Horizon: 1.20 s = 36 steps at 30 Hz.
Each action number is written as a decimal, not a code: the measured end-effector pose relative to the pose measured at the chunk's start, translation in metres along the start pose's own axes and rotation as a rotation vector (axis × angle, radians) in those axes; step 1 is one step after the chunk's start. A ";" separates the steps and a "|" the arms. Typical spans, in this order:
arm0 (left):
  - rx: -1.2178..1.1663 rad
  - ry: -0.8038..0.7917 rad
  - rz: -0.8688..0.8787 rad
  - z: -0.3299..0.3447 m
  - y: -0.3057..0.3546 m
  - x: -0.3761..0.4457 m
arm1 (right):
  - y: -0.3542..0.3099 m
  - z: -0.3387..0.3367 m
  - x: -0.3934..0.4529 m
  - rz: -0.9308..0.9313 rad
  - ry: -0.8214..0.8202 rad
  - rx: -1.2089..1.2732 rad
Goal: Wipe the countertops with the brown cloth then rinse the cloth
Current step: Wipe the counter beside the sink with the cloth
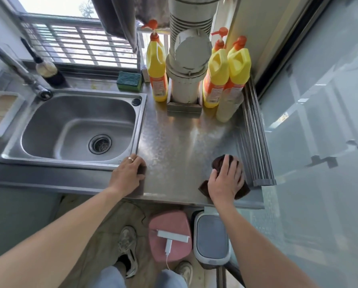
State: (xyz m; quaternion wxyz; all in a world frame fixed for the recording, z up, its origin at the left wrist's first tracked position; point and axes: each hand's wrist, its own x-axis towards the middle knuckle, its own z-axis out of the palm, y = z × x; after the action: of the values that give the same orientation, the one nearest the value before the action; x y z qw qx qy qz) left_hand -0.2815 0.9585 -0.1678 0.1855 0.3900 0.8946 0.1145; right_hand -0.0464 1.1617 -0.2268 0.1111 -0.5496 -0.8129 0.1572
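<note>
Right now the person stands at a shiny stainless-steel tabletop point(174, 142), both arms stretched out over it. Their right hand point(226, 181) lies flat, fingers spread and fairly straight, pressing down on a crumpled dark brown cloth point(220, 161) near the front right corner; the cloth pokes out past the fingertips and on both sides of the palm. Just beside it on the right lies a rolled-up grey slatted drying rack point(255, 142) along the tabletop's edge.

The left hand point(129, 172), with a gold ring on one finger, rests on the tabletop at the front corner of the stainless-steel sink point(80, 125), fingers bent down. A small dark patch shows under its fingertips, perhaps more cloth or only shadow; I cannot tell, nor whether the hand grips anything.

At the back a fat grey-white drainpipe point(187, 65) rises from the tabletop, with three yellow pump bottles with orange tops around it: one to its left point(157, 65), two to its right point(216, 75) point(238, 65). A green-and-yellow scrubbing sponge point(129, 80) sits behind the sink, and a chrome tap point(16, 65) leans in from the left.

Below the tabletop, on the floor, stand a pink plastic stool point(169, 225) and a grey-lidded bin point(212, 238).
</note>
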 end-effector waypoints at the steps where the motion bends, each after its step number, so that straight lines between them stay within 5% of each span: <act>1: -0.003 0.005 -0.002 0.000 0.000 0.000 | -0.012 0.003 0.006 0.009 -0.002 0.022; 11: 0.005 0.052 0.119 0.003 -0.011 0.016 | -0.164 0.064 0.063 -0.332 -0.230 0.148; 16: -0.254 0.211 0.167 -0.009 -0.029 0.029 | -0.195 0.068 0.012 -0.574 -0.357 0.244; 21: -0.134 0.316 0.077 -0.020 -0.016 0.069 | -0.150 0.042 -0.009 -0.480 -0.090 0.383; 24: -0.141 0.234 0.041 -0.020 -0.013 0.096 | -0.123 0.037 0.032 -0.130 0.178 0.314; 27: -0.189 0.262 0.001 -0.021 -0.015 0.110 | -0.111 0.044 0.072 0.128 0.076 0.232; 31: -0.148 0.294 0.070 -0.017 -0.024 0.115 | -0.137 0.069 0.092 -0.021 0.071 0.051; 36: -0.162 0.325 0.149 -0.016 -0.034 0.117 | -0.214 0.095 0.094 -0.155 0.023 0.140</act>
State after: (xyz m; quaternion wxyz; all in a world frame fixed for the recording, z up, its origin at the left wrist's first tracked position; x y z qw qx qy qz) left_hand -0.3840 1.0212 -0.1940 0.0603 0.4154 0.8692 0.2612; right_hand -0.2986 1.1622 -0.2336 0.1704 -0.4776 -0.8388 0.1984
